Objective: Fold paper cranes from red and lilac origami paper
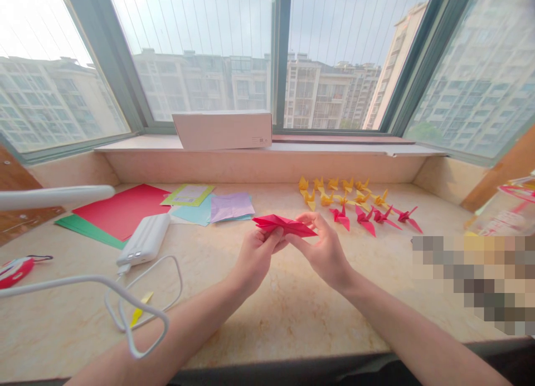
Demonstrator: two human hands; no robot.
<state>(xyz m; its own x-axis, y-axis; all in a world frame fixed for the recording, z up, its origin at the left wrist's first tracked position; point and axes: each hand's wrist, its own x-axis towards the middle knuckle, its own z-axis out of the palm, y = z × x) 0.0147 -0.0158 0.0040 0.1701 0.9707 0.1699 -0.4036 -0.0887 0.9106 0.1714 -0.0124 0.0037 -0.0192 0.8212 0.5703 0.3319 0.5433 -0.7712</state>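
Note:
A folded piece of red origami paper [284, 225] is held up over the counter between both hands, its layers coming to points at the left and right ends. My left hand [261, 252] pinches its lower left part between thumb and fingers. On the other side, my right hand [324, 247] grips the right part, thumb below and index finger along the back edge. Just right of the hands, several red paper cranes [368, 219] stand in a row. Behind them sit several yellow paper cranes [343, 194] in two rows.
Red paper sheets [129, 210] lie over green paper [83, 230] at left, near lilac paper [232, 208]. A white power bank [144, 238] trails a looping white cable [159, 319] by my left forearm. A white box [223, 131] stands on the sill; a plastic container [510, 210] is at right.

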